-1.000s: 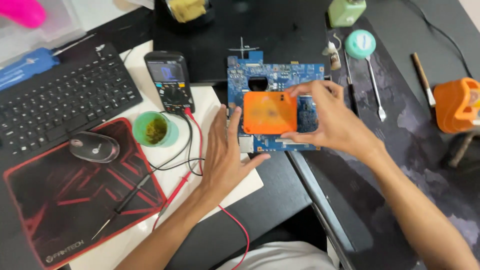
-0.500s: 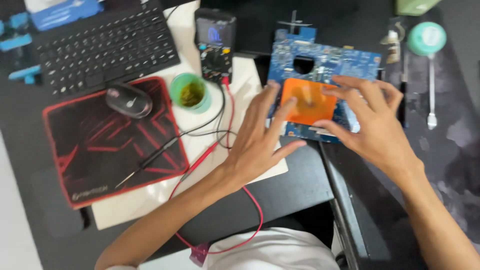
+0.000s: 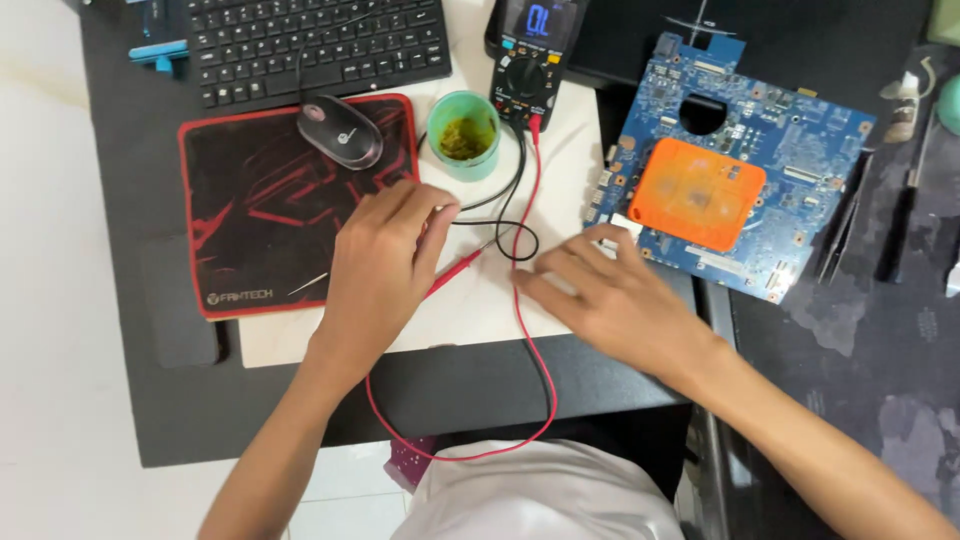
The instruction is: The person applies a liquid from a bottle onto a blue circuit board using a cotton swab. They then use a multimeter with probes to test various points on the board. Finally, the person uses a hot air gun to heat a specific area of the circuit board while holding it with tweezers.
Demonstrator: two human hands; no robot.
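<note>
a dark table (image 3: 480,385) carries everything. toward its far left edge lies a black keyboard (image 3: 310,45), and nearer the front a red-and-black mouse pad (image 3: 260,215). a white sheet (image 3: 480,300) covers the middle, reaching close to the front edge. on the right side lies a blue circuit board (image 3: 760,150), with a dark mottled mat (image 3: 860,340) beyond it.

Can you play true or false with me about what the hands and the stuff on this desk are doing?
1. The left hand lies on the red probe. True.
2. The orange cover sits on the blue circuit board. True.
3. The right hand is gripping the mouse. False: the mouse lies alone on the mouse pad.
4. The green cup stands on the keyboard. False: it stands beside the multimeter.
</note>
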